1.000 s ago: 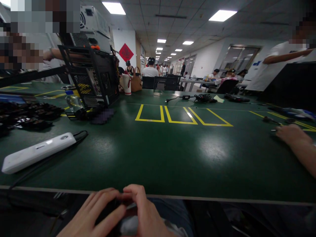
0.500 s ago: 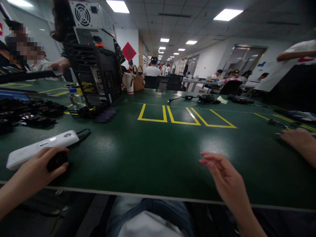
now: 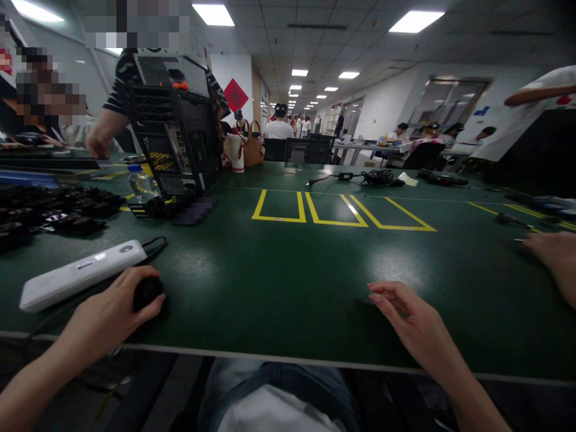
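My left hand (image 3: 112,306) is wrapped round a dark rounded object (image 3: 147,294), which looks like a computer mouse, low over the green table (image 3: 270,282). Just beyond that hand lies a long white device (image 3: 83,273) with a black cord. On the right, my right hand (image 3: 407,312) hovers at the table with its fingers slightly bent; its thumb and fingertips are near each other with a gap, and nothing shows in them.
An open computer case (image 3: 173,132) stands at the back left beside a bottle (image 3: 143,185). Black parts (image 3: 58,207) are heaped far left. Cables (image 3: 380,178) lie behind yellow tape outlines. Another person's hand (image 3: 553,252) rests at the right edge; a person stands behind the case.
My left hand has moved right with the dark object. My right hand has shifted slightly, its thumb now extended toward the fingertips. The person behind the case has moved.
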`<state>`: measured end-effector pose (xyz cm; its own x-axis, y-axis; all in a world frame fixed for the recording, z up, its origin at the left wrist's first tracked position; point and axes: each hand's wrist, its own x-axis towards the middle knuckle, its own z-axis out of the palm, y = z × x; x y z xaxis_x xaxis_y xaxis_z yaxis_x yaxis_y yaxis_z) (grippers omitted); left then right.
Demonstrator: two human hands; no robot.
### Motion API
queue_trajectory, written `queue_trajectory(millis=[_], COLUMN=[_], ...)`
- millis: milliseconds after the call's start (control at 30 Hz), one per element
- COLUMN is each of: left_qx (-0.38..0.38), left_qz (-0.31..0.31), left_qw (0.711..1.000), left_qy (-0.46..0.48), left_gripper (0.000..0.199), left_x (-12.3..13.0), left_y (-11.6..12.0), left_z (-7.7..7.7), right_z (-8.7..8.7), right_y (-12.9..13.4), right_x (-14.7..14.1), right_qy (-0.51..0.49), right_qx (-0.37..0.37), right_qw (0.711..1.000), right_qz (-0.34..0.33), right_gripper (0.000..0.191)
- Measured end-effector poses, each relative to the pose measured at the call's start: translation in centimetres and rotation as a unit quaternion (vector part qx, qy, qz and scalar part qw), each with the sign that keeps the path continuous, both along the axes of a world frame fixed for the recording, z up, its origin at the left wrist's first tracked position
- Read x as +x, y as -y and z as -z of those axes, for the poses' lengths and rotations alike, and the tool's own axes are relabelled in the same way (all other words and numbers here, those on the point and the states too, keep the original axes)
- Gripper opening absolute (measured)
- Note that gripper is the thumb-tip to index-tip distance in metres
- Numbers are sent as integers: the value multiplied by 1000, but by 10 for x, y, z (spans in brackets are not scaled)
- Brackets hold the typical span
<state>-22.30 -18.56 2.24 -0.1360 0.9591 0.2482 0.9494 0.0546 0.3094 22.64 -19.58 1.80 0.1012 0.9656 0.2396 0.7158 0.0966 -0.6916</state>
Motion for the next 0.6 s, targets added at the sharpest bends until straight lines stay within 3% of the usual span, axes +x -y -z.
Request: queue_trajectory(millis=[167,300,467,600], left_qx=[-43,-30,28,51], left_qz=[196,300,347,358], left_qw=[979,953,937,930], left_qy=[-30,-23,-37,-70], left_gripper=[38,39,38,42], left_x=[71,131,196,222], left_y=[-46,-104,-168,-193], left_z=[-6,-9,-4,-1], right_z=[-20,-19,-3,5], right_y=[-26,-79,-164,-206], right_x=[-33,-55,-73,-77], right_qy=[80,48,-111,-288], right_qx=[-37,-46,-80,-125], right_qw=[981,964,969,934], right_qz=[-174,-257,-203,-173], right_gripper=[25,27,27,21])
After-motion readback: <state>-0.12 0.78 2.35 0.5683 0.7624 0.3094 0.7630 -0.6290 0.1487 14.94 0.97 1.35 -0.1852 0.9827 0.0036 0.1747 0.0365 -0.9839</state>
